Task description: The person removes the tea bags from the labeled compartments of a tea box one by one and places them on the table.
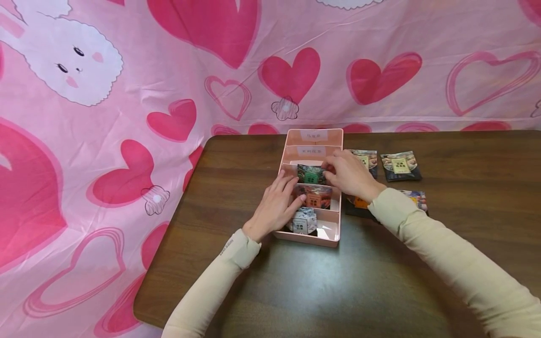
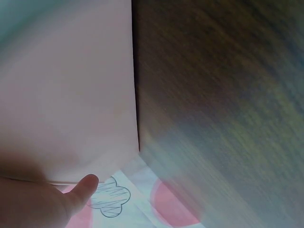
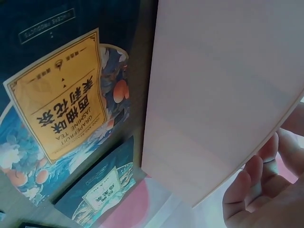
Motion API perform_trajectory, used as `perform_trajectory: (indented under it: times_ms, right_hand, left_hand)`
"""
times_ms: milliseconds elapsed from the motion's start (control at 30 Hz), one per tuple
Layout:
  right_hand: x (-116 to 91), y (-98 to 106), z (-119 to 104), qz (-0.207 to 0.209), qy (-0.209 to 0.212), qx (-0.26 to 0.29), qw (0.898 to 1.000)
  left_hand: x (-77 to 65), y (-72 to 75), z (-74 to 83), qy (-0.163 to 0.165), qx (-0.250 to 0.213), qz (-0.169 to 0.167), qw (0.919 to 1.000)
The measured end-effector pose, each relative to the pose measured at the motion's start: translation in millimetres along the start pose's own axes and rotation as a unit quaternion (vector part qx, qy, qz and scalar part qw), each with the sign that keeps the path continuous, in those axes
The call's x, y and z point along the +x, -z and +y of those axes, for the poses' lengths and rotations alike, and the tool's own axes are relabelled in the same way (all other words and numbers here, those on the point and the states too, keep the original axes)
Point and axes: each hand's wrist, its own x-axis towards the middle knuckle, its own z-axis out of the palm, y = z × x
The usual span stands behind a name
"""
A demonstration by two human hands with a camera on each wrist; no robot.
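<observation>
A pink divided box [image 1: 307, 239] stands on the table, with paper labels on its two rear compartments. A green tea packet [image 1: 311, 177] stands in the middle compartment. My right hand [image 1: 354, 174] reaches over the right rim and pinches this packet's right edge; the right wrist view hides the packet behind the box's side wall. My left hand [image 1: 274, 203] rests at the left rim, its fingers loosely extended toward the green packet's left edge and its thumb over the red tea packet [image 1: 318, 197]. A white tea packet [image 1: 305, 221] sits in the front compartment.
Two dark tea packets with pale labels, one of them the right-hand packet [image 1: 401, 165], lie right of the box. Closer in, partly under my right forearm, are packets with orange labels, including a grapefruit jasmine tea packet [image 3: 66, 99]. A pink heart-print cloth [image 1: 291, 75] hangs behind the table.
</observation>
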Motion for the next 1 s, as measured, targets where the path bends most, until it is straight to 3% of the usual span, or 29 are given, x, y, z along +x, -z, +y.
perform_trajectory:
  times_ms: [533,1000]
  right_hand:
    - [-3.4,0.0,-5.1,-0.043,0.013,-0.014,0.999]
    - [-4.4,-0.6,-6.5,-0.039,0.011,-0.008,0.999]
  left_hand:
    - [-0.3,-0.2,0.2,-0.004,0.000,0.004,1.0000]
    - [-0.3,0.5,0.5,0.000,0.002,0.002,1.0000]
